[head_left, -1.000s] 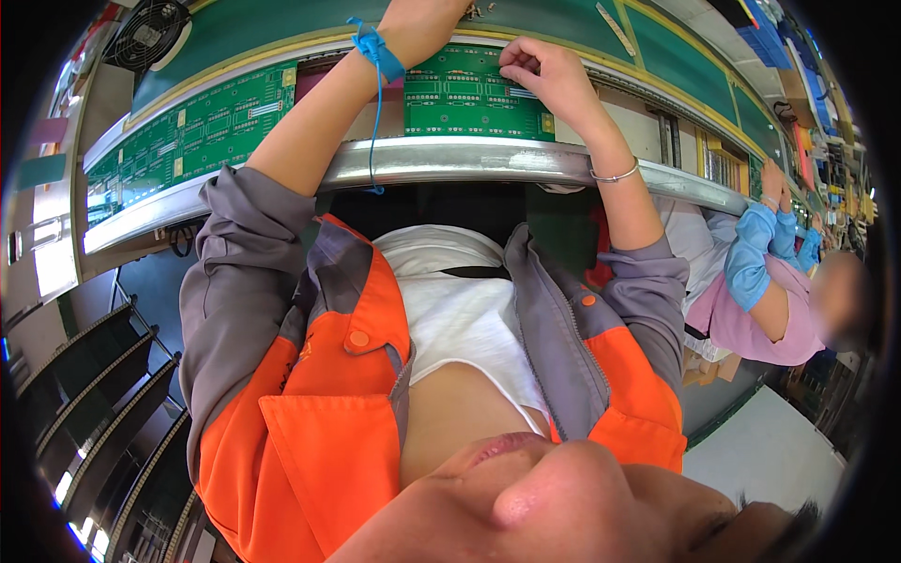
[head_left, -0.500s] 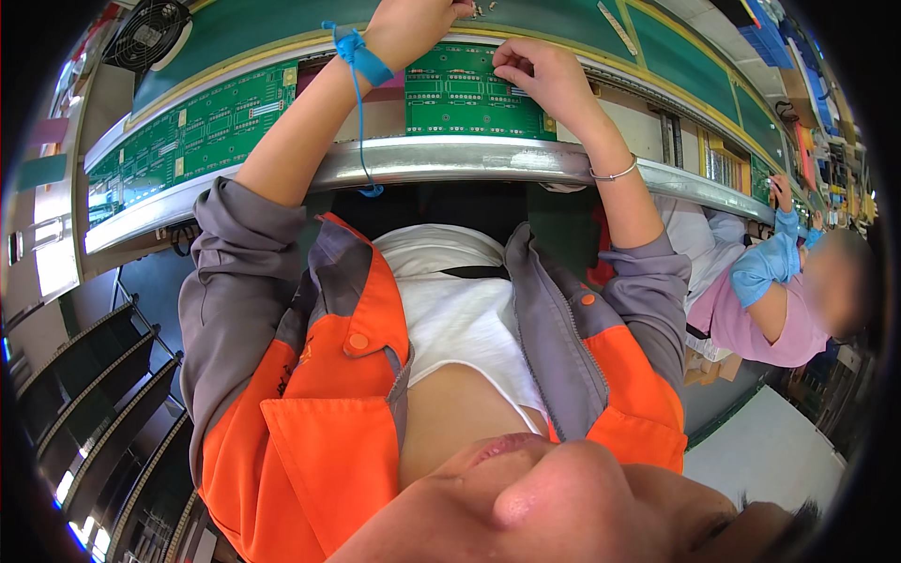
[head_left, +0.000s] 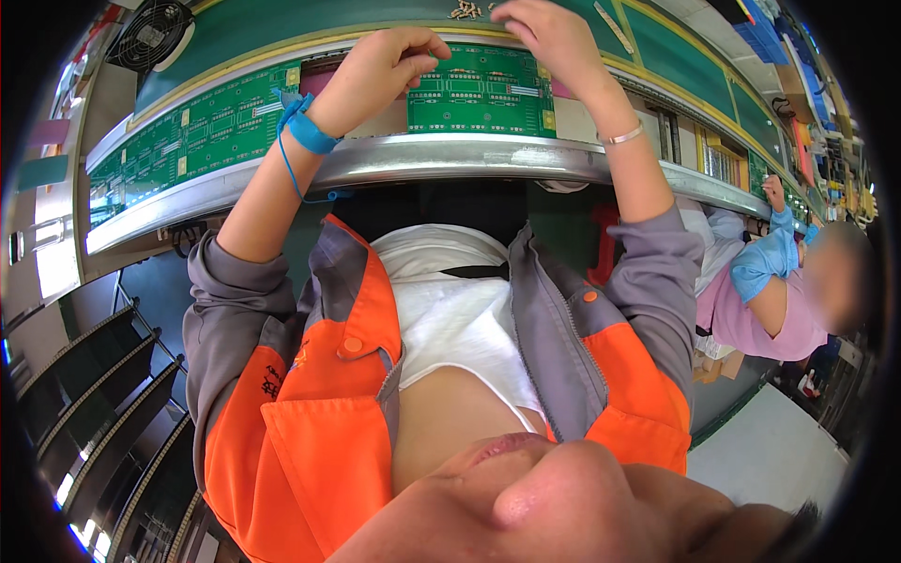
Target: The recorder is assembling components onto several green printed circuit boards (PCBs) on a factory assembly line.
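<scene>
A green circuit board point(head_left: 483, 115) with rows of small parts lies on the metal rail in front of me. Over its upper left corner is my left hand point(head_left: 383, 70), thumb and forefinger curled close together; whatever they may pinch is too small to make out. A blue strap point(head_left: 312, 131) with a cord circles that wrist. Beyond the board's far edge my right hand point(head_left: 556, 42) is raised with its fingers apart, close to a pile of tiny pale components point(head_left: 465, 10) on the green bench top.
More green circuit boards point(head_left: 221, 122) lie along the rail at the left. The metal rail point(head_left: 450, 155) runs across in front of my body. A black fan point(head_left: 150, 36) stands at the far left. Another person in blue sleeves point(head_left: 765, 267) works to the right.
My left hand has come down from the component pile to the board's left side. My right hand has lifted off the board and moved away toward the pile.
</scene>
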`<state>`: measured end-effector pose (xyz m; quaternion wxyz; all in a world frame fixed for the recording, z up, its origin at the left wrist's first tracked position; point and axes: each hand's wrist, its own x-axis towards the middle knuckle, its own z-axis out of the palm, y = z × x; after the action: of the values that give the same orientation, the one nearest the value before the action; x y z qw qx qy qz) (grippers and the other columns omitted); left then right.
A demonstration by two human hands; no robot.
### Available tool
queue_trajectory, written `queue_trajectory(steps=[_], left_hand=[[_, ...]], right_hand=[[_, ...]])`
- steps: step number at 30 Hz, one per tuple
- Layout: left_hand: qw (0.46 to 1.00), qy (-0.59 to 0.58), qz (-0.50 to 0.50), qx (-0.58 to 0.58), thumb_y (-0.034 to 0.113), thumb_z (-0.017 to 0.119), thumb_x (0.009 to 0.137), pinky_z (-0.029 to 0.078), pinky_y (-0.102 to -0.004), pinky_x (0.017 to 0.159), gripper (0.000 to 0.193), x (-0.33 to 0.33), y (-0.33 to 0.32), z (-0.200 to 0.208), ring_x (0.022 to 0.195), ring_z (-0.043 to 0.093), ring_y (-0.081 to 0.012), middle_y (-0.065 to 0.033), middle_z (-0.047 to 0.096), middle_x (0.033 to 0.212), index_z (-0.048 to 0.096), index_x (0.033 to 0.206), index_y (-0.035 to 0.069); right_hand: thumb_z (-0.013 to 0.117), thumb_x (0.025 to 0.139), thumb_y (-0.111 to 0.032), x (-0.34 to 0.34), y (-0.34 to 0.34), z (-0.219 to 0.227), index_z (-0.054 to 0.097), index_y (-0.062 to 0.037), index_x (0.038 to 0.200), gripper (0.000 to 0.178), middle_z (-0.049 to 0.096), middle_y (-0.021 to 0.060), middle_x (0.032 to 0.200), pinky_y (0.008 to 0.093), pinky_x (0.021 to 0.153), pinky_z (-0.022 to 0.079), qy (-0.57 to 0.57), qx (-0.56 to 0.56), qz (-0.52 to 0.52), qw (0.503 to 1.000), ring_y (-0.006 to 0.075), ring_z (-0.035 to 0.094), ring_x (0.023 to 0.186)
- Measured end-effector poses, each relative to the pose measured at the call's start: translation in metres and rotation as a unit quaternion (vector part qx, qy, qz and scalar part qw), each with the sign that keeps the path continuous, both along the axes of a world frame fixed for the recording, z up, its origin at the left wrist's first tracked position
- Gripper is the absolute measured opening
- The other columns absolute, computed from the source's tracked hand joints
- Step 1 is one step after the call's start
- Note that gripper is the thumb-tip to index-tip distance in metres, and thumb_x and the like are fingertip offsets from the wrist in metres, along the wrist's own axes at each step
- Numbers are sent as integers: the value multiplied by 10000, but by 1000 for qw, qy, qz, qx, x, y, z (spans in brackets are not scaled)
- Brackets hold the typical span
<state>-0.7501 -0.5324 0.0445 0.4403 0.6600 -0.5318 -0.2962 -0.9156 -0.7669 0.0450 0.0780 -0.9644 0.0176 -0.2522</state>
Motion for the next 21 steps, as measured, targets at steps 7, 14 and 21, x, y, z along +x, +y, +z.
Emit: queue_trajectory(steps=[7,14,21], left_hand=[[999,10,-17,-36,-1,666,940,536,-281,652,84,-2,12,-22,691,636,-125,-70,656,833,680,1015,-36],[991,-105,-25,-78,-22,677,915,544,-322,713,105,2,15,-34,779,661,-214,-109,652,888,678,1020,-27],[992,-84,-5,-97,-17,695,879,546,-368,732,140,3,14,-40,800,670,-289,-154,665,907,681,1019,-19]], right_hand=[[603,942,-114,31,-4,-7,665,-93,968,70,640,131,912,454,767,535,44,-101,-84,990,339,655,908],[626,931,-104,-8,41,17,650,-63,937,48,664,151,937,452,790,553,-8,71,-85,994,370,672,914],[673,967,-85,-56,60,-9,706,-51,1073,116,702,90,970,343,774,527,112,227,-42,967,239,677,852]])
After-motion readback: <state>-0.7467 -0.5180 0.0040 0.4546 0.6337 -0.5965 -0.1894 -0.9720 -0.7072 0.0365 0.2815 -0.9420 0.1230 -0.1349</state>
